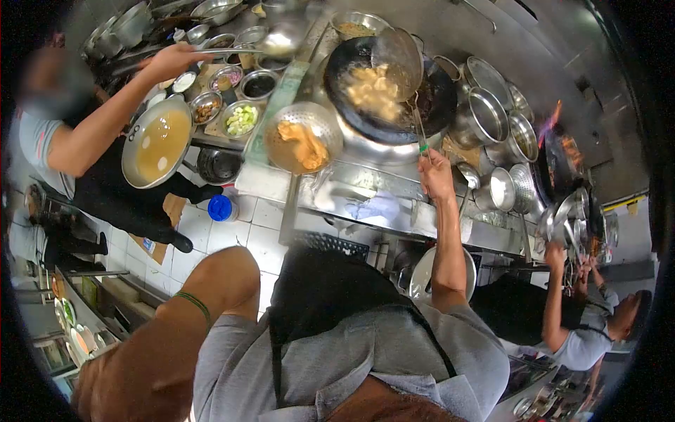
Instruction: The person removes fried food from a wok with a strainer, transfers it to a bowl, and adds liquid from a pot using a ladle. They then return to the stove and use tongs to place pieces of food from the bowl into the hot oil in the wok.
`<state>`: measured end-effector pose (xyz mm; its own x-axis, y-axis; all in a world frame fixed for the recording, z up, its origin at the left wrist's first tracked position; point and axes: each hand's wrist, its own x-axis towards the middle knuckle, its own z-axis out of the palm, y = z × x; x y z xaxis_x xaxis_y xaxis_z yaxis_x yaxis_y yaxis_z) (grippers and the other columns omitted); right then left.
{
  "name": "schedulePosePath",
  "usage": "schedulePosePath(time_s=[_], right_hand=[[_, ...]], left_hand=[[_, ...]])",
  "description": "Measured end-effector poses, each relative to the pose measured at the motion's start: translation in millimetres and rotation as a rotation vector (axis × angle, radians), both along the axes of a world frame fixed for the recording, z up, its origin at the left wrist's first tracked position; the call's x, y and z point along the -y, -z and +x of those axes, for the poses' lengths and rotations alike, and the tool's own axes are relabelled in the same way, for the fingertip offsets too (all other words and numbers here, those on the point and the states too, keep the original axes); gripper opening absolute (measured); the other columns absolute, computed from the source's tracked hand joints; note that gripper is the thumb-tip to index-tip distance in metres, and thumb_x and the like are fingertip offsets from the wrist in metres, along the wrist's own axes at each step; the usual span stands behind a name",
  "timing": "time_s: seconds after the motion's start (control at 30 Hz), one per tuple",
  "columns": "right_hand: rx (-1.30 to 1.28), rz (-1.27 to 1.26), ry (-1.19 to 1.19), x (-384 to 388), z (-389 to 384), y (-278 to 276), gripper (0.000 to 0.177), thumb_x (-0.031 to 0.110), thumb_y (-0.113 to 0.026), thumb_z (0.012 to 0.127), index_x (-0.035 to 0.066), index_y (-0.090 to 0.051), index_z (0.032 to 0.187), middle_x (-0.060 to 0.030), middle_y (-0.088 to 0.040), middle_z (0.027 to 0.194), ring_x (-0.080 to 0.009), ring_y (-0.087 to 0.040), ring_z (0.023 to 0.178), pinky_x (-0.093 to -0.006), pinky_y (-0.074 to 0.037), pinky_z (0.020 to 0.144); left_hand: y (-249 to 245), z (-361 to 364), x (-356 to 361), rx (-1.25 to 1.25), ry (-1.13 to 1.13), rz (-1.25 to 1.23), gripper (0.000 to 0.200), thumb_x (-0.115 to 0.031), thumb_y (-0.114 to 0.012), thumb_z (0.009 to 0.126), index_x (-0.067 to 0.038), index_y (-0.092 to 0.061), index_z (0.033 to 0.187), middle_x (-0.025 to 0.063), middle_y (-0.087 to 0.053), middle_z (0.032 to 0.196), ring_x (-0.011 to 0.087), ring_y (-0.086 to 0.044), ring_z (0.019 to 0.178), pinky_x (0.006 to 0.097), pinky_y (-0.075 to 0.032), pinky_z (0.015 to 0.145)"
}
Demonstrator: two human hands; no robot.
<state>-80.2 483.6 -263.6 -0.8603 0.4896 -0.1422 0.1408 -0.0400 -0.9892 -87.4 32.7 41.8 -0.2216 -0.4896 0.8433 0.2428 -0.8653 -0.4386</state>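
Note:
My right hand [436, 173] is closed around the handle of a round strainer [399, 60]. The strainer's bowl is tilted over the far side of a large black wok [337, 74]. Pale golden pieces of food [375, 91], blurred, lie in the wok beside the strainer. On the left, a perforated ladle [271, 144] holds orange-brown fried food [304, 145], its handle jutting toward me past the counter edge. My left arm is bent, with the forearm coming back toward the camera at lower left. The left hand itself is outside the visible picture.
At left a co-worker [49, 148] holds a ladle and a pan of yellowish liquid [163, 144]. Bowls of chopped ingredients [241, 121] stand near them. Metal pots [481, 116] line the right side. Another person [576, 337] works at far right, near a flame [550, 123].

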Motion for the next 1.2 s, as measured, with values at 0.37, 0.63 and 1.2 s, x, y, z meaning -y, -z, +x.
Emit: schedulePosePath(time_s=[0.37, 0.63, 1.2], right_hand=[[0.031, 0.302, -0.006, 37, 73, -55, 0.025, 0.008, -0.053, 0.1, 0.004, -0.063, 0.123, 0.0019, -0.054, 0.068, -0.0034, -0.039, 0.04, -0.0242, -0.028, 0.033], [0.036, 0.761, 0.092, 9, 69, -32, 0.035, 0.005, -0.056, 0.095, 0.001, -0.06, 0.13, -0.0113, -0.068, 0.088, -0.0153, -0.06, 0.065, -0.0312, -0.05, 0.062], [0.096, 0.721, 0.592, -30, 136, 30, 0.034, 0.019, -0.055, 0.1, -0.006, -0.064, 0.122, -0.0248, -0.065, 0.116, -0.031, -0.066, 0.095, -0.0392, -0.054, 0.079]], left_hand=[[146, -29, 14, 0.772, -0.104, -0.72, 0.015, -0.007, -0.044, 0.103, 0.003, -0.054, 0.108, 0.0248, -0.064, 0.097, 0.0087, -0.035, 0.032, 0.0161, -0.028, 0.027], [176, -13, 11, 1.021, -0.333, -0.855, 0.029, -0.025, -0.047, 0.106, -0.001, -0.054, 0.09, -0.0019, -0.036, 0.046, 0.0038, -0.028, 0.033, 0.0194, -0.02, 0.029], [222, 28, -61, 1.613, -0.757, -1.207, 0.042, -0.003, -0.056, 0.094, -0.013, -0.033, 0.06, -0.0085, -0.031, 0.058, 0.0012, -0.026, 0.05, 0.0216, -0.018, 0.044]])
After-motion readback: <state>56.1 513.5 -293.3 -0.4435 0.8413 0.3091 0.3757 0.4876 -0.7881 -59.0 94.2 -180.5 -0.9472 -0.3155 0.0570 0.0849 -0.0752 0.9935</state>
